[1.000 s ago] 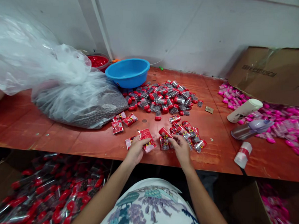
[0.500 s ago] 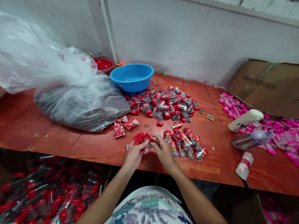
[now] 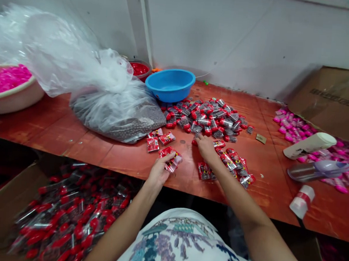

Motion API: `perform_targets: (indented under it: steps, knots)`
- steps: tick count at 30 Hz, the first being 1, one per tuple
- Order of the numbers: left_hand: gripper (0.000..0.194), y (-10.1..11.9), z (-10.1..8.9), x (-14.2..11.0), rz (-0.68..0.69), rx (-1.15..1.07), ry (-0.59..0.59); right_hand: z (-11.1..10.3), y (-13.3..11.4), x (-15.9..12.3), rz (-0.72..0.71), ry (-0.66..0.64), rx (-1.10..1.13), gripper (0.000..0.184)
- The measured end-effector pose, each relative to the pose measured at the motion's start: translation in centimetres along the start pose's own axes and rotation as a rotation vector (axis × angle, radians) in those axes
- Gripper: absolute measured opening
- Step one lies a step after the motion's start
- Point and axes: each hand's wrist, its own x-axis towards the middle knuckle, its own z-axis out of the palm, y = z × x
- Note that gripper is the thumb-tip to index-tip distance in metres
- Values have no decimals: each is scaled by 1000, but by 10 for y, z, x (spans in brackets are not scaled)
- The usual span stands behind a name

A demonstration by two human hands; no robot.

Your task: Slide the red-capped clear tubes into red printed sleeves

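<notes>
My left hand is closed on several flat red printed packets, held low above the table's front edge. My right hand reaches forward to the near edge of a pile of small clear bottles with red caps. Its fingertips pinch one red-capped bottle, mostly hidden by the fingers. Under and beside my right forearm lies a group of bottles in red printed packets. More flat red packets lie to the left, beyond my left hand.
A clear bag of dark beads and a blue basin stand behind. At right are a white cup, a drink bottle, a plastic roll and pink pieces. Below the table's front edge, a carton holds red-capped bottles.
My hands were together at the packets half a second ago. Since then my right hand has moved away, forward to the bottle pile, while my left keeps the packets. The view has swung left.
</notes>
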Motion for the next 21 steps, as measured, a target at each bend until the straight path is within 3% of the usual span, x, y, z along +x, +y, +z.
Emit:
perform_targets:
  steps: [4, 8, 11, 15, 21]
  knots:
    - [10, 5, 3, -5, -61, -81, 38, 11, -15, -3, -165, -40, 34, 16]
    - [11, 8, 3, -4, -66, -131, 87, 13, -35, -16, -214, -24, 77, 15]
    - [11, 10, 1, -2, -47, -183, 111, 5, -55, -38, -148, 92, 238, 25]
    - [11, 11, 2, -1, -20, -215, 96, -10, -86, -71, -22, 301, 729, 28]
    - [13, 0, 12, -5, -11, -183, 51, -11, -100, -87, 117, 419, 874, 27]
